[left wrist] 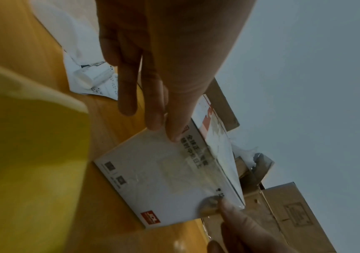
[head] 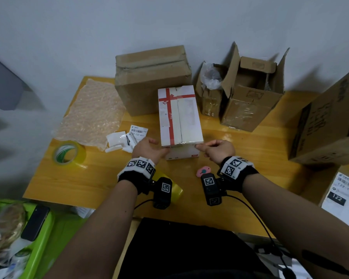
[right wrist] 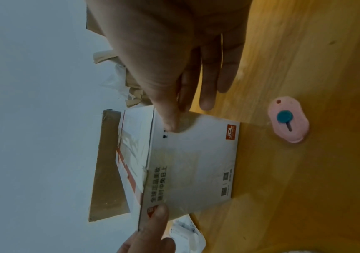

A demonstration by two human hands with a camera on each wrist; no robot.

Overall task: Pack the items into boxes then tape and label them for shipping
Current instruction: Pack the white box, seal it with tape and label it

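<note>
Colours on the yellow-orange wooden table (head: pixel 240 158)

At the centre, the white box (head: pixel 179 117) carries a red cross of stripes on top, a small red logo square on its near face and black printed characters; clear glossy tape shines along its seam. At 12 o'clock a plain brown carton (head: pixel 151 77); at 2 o'clock open brown cartons (head: pixel 248 101) with crinkled clear plastic. At 9 o'clock a translucent peach bubble wrap sheet (head: pixel 93 111), white labels (head: pixel 137 130) with black barcodes, and a yellowish tape roll (head: pixel 69 154) with green-and-white core. At 6 o'clock a pink cutter (right wrist: pixel 288 119) with a teal button. Both wristbands (head: pixel 138 168) are black with black-and-white square markers.
</note>
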